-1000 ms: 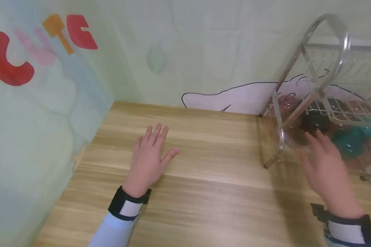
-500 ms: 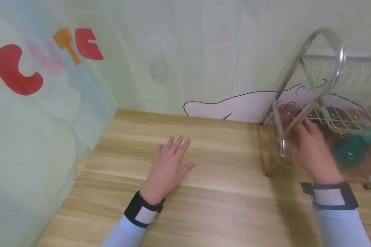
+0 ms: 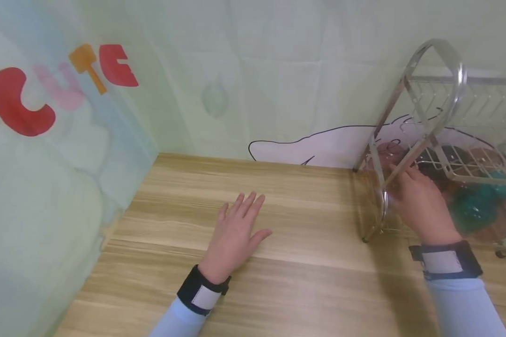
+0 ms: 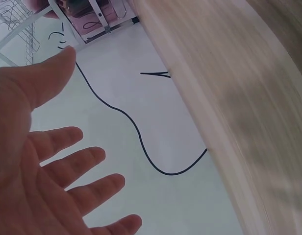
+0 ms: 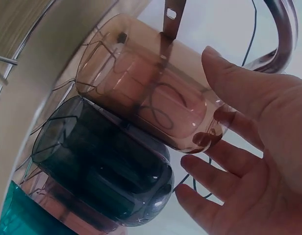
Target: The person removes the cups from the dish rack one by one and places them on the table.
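Over the wooden tabletop (image 3: pixel 303 206), my left hand (image 3: pixel 236 238) hovers with fingers spread and nothing in them. Its palm and separated fingers also show in the left wrist view. My right hand (image 3: pixel 426 201) reaches to the left end of a metal rack, at a clear amber-pink cup (image 5: pixel 146 83) on the lower level. In the right wrist view, the thumb lies just off one side of the cup's rounded end, and the loosely bent fingers (image 5: pixel 214 176) reach the other side. A dark green-blue cup (image 5: pixel 107 161) sits right beside it. Part of the finger contact is hidden.
The two-tier wire rack (image 3: pixel 459 84) stands at the right against the back wall, its curved side frame close to my right hand. Several see-through cups, among them a teal cup (image 3: pixel 474 210), crowd the lower tier. A printed cloth (image 3: pixel 202 89) lines the walls.
My right hand has moved forward and left, from in front of the rack to the amber-pink cup. My left hand has shifted right in view, still spread. The head view has tilted slightly.
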A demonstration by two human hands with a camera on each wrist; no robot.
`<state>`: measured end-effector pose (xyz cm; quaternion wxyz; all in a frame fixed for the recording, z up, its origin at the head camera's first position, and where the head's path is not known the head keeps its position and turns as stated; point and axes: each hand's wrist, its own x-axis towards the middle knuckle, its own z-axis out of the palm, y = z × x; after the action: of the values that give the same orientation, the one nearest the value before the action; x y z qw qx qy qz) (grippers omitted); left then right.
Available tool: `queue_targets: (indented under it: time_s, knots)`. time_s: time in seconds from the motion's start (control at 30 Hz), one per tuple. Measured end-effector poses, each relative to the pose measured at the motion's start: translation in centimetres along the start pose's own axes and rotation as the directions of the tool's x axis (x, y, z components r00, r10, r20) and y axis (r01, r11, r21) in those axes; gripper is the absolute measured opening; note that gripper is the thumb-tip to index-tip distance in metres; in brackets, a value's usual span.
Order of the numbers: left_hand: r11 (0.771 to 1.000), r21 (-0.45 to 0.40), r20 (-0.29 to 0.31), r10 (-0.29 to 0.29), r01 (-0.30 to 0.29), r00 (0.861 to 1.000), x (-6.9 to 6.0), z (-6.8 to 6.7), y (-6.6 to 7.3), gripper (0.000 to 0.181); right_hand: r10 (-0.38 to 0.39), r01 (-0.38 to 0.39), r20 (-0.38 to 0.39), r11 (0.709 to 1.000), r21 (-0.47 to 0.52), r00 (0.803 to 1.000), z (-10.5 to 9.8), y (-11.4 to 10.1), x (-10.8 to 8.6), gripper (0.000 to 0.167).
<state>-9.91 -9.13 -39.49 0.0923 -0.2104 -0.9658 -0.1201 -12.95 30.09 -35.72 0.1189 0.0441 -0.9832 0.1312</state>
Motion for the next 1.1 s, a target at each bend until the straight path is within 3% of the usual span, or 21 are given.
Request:
queue_targets:
  time_s: [0.27,0.5,0.6,0.73,0.83,1.0,1.1]
  knots:
    - [1.000,-0.002,0.020,-0.017,0.017,1.000,-0.3,0.2,0.1,0.082,0.047,-0.047,0.008,0.999,0.011,0.999,-0.3,-0.6,-0.4,0.055]
    - [1.000,-0.001,0.012,-0.030,0.030,0.999,-0.4,0.2,0.2,0.083,0.040,-0.038,-0.064,0.999,0.033,0.997,-1.2,-1.0,-1.4,0.036]
    - [0.999,0.002,0.012,-0.034,0.034,0.999,-0.5,0.1,0.2,0.083,0.083,-0.080,-0.060,0.996,0.049,0.995,-2.1,-1.1,-2.3,0.047]
    - [1.000,0.004,0.002,-0.031,0.031,1.000,-0.4,0.1,0.1,0.083,0.161,-0.160,-0.024,0.986,0.041,0.987,-3.4,-1.2,-3.5,0.073]
    - [1.000,0.007,-0.003,-0.027,0.027,1.000,-0.4,0.0,0.0,0.082,0.198,-0.198,-0.033,0.980,0.017,0.980,-4.2,-1.4,-4.4,0.073]
    - [1.000,0.005,-0.007,-0.023,0.023,1.000,-0.3,-0.1,-0.1,0.082,0.176,-0.180,-0.144,0.983,-0.022,0.974,-5.0,-2.5,-6.1,0.062]
    - [1.000,-0.009,-0.003,-0.021,0.021,1.000,-0.3,-0.1,-0.1,0.082,0.093,-0.106,-0.256,0.994,-0.037,0.962,-5.6,-3.4,-6.8,0.049]
